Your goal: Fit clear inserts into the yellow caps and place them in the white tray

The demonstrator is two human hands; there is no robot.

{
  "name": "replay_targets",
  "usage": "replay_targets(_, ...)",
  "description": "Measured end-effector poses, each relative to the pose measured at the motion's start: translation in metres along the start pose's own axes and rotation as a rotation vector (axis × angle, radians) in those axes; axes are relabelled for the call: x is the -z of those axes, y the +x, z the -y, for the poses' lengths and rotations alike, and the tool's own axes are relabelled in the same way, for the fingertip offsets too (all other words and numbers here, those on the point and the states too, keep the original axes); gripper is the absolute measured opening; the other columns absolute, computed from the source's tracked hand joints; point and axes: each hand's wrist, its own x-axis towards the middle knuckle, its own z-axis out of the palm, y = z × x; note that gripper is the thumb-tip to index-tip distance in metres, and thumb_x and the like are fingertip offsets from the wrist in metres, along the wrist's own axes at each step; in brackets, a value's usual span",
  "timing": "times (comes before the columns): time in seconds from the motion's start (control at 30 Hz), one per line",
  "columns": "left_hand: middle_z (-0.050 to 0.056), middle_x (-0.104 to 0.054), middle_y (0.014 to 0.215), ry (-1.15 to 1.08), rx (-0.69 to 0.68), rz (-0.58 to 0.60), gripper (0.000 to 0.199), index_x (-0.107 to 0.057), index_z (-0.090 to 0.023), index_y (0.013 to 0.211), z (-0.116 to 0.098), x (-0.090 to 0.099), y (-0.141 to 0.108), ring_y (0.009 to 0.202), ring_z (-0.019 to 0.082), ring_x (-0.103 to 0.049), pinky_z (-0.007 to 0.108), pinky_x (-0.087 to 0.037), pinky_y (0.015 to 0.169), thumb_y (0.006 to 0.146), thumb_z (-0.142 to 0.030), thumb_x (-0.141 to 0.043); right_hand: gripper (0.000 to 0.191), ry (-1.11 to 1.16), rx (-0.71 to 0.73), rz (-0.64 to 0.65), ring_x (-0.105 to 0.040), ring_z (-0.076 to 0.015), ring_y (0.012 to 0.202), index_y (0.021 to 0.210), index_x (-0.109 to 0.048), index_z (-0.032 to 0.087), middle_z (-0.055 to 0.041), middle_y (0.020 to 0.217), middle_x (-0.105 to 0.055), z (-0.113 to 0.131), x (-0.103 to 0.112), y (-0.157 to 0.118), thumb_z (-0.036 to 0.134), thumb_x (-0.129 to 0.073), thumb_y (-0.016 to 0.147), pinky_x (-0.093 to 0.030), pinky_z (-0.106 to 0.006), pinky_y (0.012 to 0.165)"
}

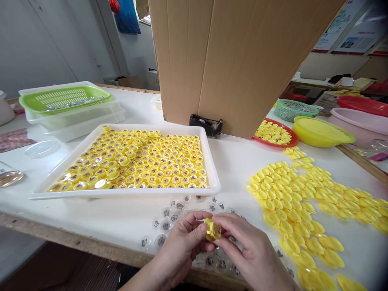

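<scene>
White tray point(121, 193) of yellow caps point(127, 161), far left. Left hand point(178, 248) and right hand point(251, 246) closed on one yellow plastic cap point(212, 229), held above clear printed discs point(165, 225) at near bench point(127, 214) edge; loose yellow caps point(291, 202) right.

i'm wearing the cam on my head, so it's looking fwd & down from above my own side of the white work table point(100, 220). it's sitting v close over my left hand point(178, 246) & right hand point(251, 250), both showing at bottom centre. it's facing a cardboard box point(230, 68) across the table, w/ the white tray point(121, 193) coming in left of centre & yellow caps point(291, 202) spreading in on the right.
</scene>
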Motion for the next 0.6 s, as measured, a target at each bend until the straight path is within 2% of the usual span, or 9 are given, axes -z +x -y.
replay_targets(0.07, 0.005, -0.067, 0.084, 0.007, -0.008, -0.003, 0.025, -0.063, -0.015, 0.098, 0.0004, -0.0008, -0.0007, 0.066, 0.01, -0.059, 0.021, -0.046, 0.061, 0.076, -0.026, -0.069, 0.035, -0.027, 0.014, -0.004, -0.06, -0.0185, 0.099, 0.111, -0.057, 0.022, -0.0068, 0.109, -0.061, -0.0004, 0.0004, 0.0006, 0.006, -0.052, 0.081, -0.053, -0.028, 0.082)
replay_targets(0.23, 0.005, -0.066, 0.082, 0.006, 0.013, -0.016, 0.027, -0.064, -0.014, 0.099, 0.0008, -0.0001, -0.0023, 0.061, 0.009, -0.058, 0.02, -0.045, 0.058, 0.076, -0.028, -0.069, 0.035, -0.004, 0.029, 0.036, -0.061, -0.0168, 0.093, 0.113, -0.057, 0.022, -0.0058, 0.102, -0.06, 0.0012, 0.0021, 0.0018, 0.006, -0.053, 0.082, -0.053, -0.026, 0.077)
replay_targets(0.4, 0.004, -0.065, 0.077, 0.042, 0.022, -0.015, 0.028, -0.066, -0.013, 0.097, -0.0013, 0.0, -0.0022, 0.058, 0.008, -0.058, 0.02, -0.045, 0.057, 0.075, -0.029, -0.071, 0.04, -0.027, 0.063, 0.062, -0.061, -0.016, 0.095, 0.116, -0.055, 0.024, -0.0056, 0.105, -0.06, 0.0033, 0.0046, 0.0008, 0.003, -0.05, 0.082, -0.053, -0.025, 0.078)
replay_targets(0.6, 0.003, -0.064, 0.075, 0.063, -0.012, -0.026, 0.028, -0.067, -0.014, 0.094, -0.0012, -0.0031, -0.0032, 0.057, 0.008, -0.056, 0.02, -0.044, 0.056, 0.073, -0.031, -0.072, 0.04, -0.09, 0.106, 0.038, -0.061, -0.0162, 0.095, 0.118, -0.055, 0.02, -0.0078, 0.107, -0.061, 0.0028, 0.0018, -0.0012, 0.002, -0.048, 0.083, -0.053, -0.024, 0.08)
